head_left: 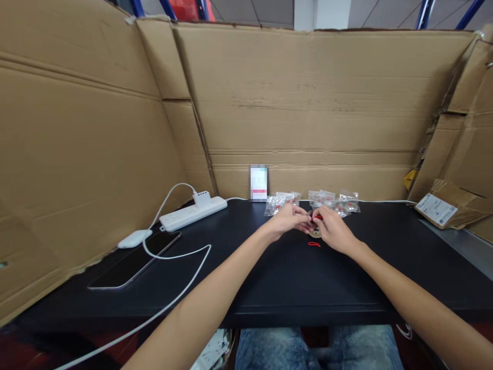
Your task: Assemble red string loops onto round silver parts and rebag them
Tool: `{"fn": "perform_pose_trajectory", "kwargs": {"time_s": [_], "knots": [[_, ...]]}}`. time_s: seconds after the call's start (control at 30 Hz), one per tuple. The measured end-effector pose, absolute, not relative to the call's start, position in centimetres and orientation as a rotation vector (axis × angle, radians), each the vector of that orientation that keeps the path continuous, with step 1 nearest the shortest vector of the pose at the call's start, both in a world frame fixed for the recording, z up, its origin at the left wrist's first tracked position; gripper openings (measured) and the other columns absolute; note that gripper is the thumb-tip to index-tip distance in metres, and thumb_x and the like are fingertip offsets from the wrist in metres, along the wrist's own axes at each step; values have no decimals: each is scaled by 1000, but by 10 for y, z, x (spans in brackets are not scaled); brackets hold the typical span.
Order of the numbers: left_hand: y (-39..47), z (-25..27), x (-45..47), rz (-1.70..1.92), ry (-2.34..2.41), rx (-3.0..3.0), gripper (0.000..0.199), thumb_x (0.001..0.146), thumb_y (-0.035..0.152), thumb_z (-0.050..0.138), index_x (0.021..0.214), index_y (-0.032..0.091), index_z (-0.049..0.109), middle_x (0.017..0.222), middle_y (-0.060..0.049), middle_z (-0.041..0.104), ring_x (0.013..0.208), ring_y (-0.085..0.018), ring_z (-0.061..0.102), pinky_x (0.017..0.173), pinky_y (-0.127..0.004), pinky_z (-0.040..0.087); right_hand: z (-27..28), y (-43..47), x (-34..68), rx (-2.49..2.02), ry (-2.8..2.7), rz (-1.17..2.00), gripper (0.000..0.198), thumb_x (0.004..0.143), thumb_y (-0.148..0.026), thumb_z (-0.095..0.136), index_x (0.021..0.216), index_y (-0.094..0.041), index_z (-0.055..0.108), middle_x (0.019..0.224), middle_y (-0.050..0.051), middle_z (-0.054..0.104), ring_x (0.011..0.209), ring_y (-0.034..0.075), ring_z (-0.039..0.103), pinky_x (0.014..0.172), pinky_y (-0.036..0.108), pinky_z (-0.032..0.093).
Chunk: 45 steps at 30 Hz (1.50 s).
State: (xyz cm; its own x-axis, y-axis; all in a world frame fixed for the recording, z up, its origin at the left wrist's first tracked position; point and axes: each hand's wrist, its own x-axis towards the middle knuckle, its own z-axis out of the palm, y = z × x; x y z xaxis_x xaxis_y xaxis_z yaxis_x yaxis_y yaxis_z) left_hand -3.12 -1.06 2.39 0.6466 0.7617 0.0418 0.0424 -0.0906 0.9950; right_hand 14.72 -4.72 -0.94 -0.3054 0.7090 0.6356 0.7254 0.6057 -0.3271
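Over the black table my left hand [289, 221] and my right hand [332, 227] meet, fingertips nearly touching. Pinched in my right fingers is a red cord [318, 217]. My left fingers are closed at the edge of a small item beside the cord, too hidden to name. Just under the hands lies a round tan disc [316, 234] with dark holes, partly covered by my fingers. A small loop of red cord [314, 244] rests on the table in front of it.
Behind the hands lie clear plastic bags [283, 202] with red bits, and more bags [334, 202] to the right. A phone [259, 183] leans on the cardboard wall [308, 103]. Leftward are a power strip [196, 211], tablet [134, 262] and white cable [196, 282]; rightward, a parcel [456, 205].
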Motion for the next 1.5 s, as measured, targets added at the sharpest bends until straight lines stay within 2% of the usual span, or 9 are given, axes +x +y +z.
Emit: {"fn": "perform_pose_trajectory", "kwargs": {"time_s": [0.3,0.5,0.7,0.87,1.1,1.2,1.33,1.4,1.5], "knots": [[-9,17,-28,694,677,1530,14,78,21,66,74,7,67,73,-13,71,70,-19,70,79,-38,57,-9,-53,143,-1214,-2095,-143,14,89,-12,42,89,-19,54,90,8,59,84,20,56,77,32,44],[-10,12,-26,740,640,1495,10,77,10,58,71,8,66,70,-10,70,68,-18,70,81,-38,57,-8,-52,145,-1193,-2063,-106,14,88,-12,47,82,-19,57,86,7,62,81,19,58,75,32,45],[-9,10,-25,819,725,1461,3,71,9,68,71,8,66,71,-10,70,66,-17,69,79,-35,57,-8,-50,143,-1117,-2032,-42,18,88,-13,48,85,-19,65,86,7,66,77,19,61,74,31,47],[-6,6,-24,871,763,1405,13,70,11,74,78,7,65,68,-9,70,64,-17,69,73,-34,58,-10,-49,142,-1134,-1981,-4,19,87,-13,49,92,-20,65,81,5,68,72,18,62,71,30,47],[-5,4,-23,884,752,1413,11,69,9,73,74,9,63,62,-5,67,60,-15,68,70,-32,58,-8,-50,142,-1136,-1963,-48,15,86,-17,52,84,-20,67,75,4,65,64,16,58,64,28,44],[-3,2,-23,873,740,1423,10,70,7,70,72,10,61,61,-4,65,59,-14,67,68,-30,57,-4,-53,141,-1094,-1958,8,14,86,-19,54,84,-20,68,77,4,66,69,17,60,67,29,46],[-2,2,-23,877,732,1452,11,76,7,64,69,11,56,60,-1,61,56,-11,63,65,-27,55,1,-55,141,-1018,-1934,27,11,83,-28,63,89,-21,68,94,7,67,88,21,63,82,35,48],[-2,3,-23,861,724,1486,11,78,8,61,70,12,56,61,0,60,55,-10,62,65,-27,54,1,-55,141,-1002,-1912,63,17,78,-31,69,92,-21,66,99,8,66,92,22,63,86,38,49],[-3,3,-22,828,716,1541,8,79,9,61,74,12,56,64,0,60,57,-10,62,65,-27,54,-4,-52,141,-1002,-1858,218,29,75,-29,71,100,-20,60,97,7,67,88,21,65,82,37,53]]}}
